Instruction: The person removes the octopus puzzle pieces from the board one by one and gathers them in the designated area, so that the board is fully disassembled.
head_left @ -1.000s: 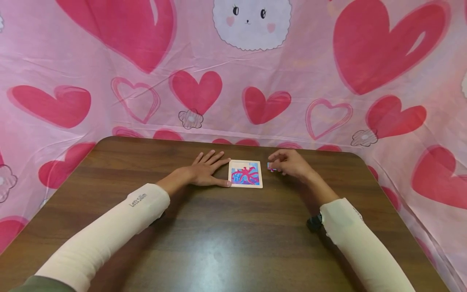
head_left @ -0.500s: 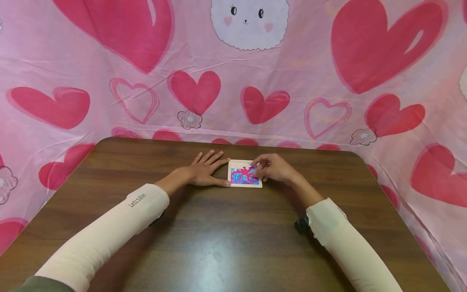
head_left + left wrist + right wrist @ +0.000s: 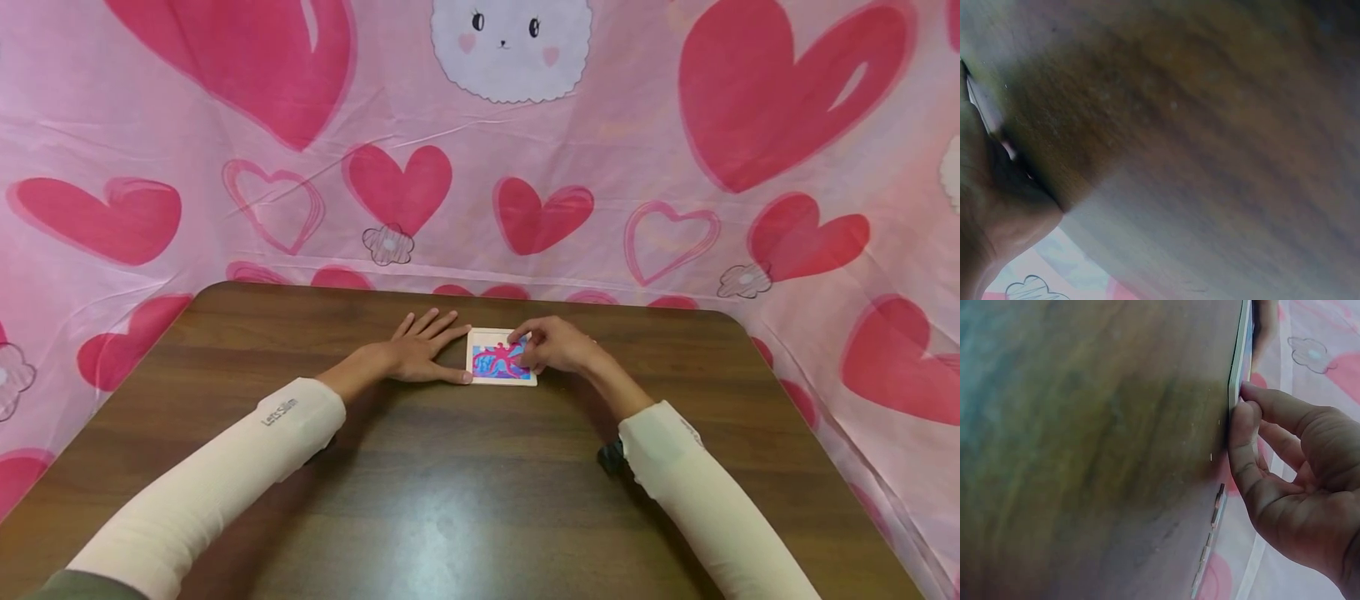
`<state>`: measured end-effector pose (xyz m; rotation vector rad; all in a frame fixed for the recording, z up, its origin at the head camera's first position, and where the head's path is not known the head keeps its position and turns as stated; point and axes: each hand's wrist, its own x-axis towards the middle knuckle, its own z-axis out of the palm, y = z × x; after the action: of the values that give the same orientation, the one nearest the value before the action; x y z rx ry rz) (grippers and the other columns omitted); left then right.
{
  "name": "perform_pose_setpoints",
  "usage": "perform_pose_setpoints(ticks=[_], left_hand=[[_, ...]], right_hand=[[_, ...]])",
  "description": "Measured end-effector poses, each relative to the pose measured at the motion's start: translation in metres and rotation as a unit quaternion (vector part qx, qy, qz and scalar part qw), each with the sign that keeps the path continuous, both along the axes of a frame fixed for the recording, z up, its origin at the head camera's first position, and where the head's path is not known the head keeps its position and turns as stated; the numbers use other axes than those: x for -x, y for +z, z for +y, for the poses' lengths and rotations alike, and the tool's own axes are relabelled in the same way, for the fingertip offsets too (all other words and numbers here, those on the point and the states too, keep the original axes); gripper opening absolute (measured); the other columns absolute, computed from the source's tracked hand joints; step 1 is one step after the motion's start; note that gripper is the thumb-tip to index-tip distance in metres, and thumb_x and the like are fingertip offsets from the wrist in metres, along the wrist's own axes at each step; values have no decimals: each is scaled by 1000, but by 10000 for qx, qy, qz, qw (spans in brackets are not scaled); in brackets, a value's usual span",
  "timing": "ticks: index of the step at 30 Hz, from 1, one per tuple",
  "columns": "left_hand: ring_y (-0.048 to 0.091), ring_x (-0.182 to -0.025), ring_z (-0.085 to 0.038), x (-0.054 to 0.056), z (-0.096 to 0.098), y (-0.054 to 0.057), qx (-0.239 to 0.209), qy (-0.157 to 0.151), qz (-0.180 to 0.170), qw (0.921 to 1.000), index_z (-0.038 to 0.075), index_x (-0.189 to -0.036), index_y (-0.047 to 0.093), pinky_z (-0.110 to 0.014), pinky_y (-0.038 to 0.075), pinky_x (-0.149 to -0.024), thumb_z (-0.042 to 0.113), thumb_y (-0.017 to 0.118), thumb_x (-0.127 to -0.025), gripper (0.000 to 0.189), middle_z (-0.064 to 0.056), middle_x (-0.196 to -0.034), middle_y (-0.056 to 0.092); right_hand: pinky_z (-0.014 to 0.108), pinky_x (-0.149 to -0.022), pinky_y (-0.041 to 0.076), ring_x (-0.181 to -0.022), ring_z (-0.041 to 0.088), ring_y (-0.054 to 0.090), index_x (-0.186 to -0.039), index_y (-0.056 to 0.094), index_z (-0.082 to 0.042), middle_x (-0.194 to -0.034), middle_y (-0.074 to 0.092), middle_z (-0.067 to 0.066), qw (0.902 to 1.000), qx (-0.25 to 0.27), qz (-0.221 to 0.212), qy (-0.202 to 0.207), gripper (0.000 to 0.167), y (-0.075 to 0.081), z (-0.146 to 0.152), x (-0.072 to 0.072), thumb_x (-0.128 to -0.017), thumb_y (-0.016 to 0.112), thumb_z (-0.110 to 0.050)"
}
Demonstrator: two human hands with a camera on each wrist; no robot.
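Note:
A small square jigsaw puzzle (image 3: 501, 360) with a pink octopus on blue lies in a pale wooden tray (image 3: 502, 382) towards the table's far side. Part of its top row shows bare wood. My left hand (image 3: 420, 354) is spread flat at the tray's left side, thumb and index fingertips at its two left corners. Over the tray's right side, my right hand (image 3: 562, 346) has thumb and index finger close together on a puzzle piece, mostly hidden by the fingers in the head view. The right wrist view shows the hand (image 3: 1297, 462) with its fingertips right at the tray's edge (image 3: 1235, 381).
Several thin flat pieces (image 3: 1200, 569) show edge-on near the right hand in the right wrist view. The brown wooden table (image 3: 420, 483) has a far edge close beyond the hands. A pink cloth with hearts (image 3: 405, 187) hangs behind it.
My right hand has moved left with the puzzle piece, from beside the tray to over its right part. The left hand has stayed in place.

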<state>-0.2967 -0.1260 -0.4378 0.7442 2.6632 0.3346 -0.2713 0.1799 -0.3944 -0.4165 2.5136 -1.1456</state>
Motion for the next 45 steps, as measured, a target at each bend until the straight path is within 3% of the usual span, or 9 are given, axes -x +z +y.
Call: perform_pose_setpoints(ticks=[9,16,21,26,32,37,45], left_hand=[[-15,-179,-33,-4,-2,2,-108,-17,-41,9999,42,-183,12,-66,-15,-141,104,51,-88,120,4,-194,-4],[-13,-179,-37,-12,1,14,-245,-60,-116,9996,37,-183,15,-67,-15,-141,99,53,-91,118,-1,-194,-2],[-14,-180,-35,-7,0,7,-109,-54,-18,9999,39,-183,15,-67,-15,-141,101,55,-88,121,1,-194,-2],[-14,-179,-36,-11,2,13,-103,-44,-62,9999,38,-183,14,-66,-15,-141,97,55,-93,115,0,-194,-3],[-16,-179,-34,-4,1,6,-57,-15,-64,10000,41,-183,12,-64,-16,-141,100,54,-90,118,2,-194,-5],[-12,-179,-38,-8,2,8,-148,-90,22,9998,37,-183,16,-69,-14,-140,102,54,-88,121,-2,-194,0],[-14,-179,-35,-15,1,19,-110,-47,-89,9999,36,-183,14,-64,-15,-142,96,55,-93,116,-1,-194,-3]], right_hand=[[27,-72,66,-73,16,66,-138,76,-1,-88,64,7,9992,-328,-205,-99,43,7,-7,0,-97,87,-9],[30,-74,68,-76,17,68,-135,74,0,-90,65,10,9990,-357,-246,-53,39,11,-6,0,-98,85,-7],[30,-74,68,-75,17,69,-134,73,0,-89,64,10,9991,-361,-203,-28,38,10,-6,1,-98,84,-5],[32,-76,69,-75,18,69,-133,72,-1,-91,65,12,9990,-411,-173,-36,37,11,-7,0,-98,85,-5],[31,-76,69,-76,19,70,-134,71,-1,-94,65,13,9989,-389,-263,4,37,12,-7,1,-99,84,-5],[28,-73,67,-74,16,70,-134,72,1,-91,64,11,9988,-327,-368,-24,34,10,-7,3,-101,80,-3],[26,-68,66,-68,15,67,-131,71,-1,-90,63,9,9975,-414,-500,-289,30,9,-15,5,-102,79,-2]])
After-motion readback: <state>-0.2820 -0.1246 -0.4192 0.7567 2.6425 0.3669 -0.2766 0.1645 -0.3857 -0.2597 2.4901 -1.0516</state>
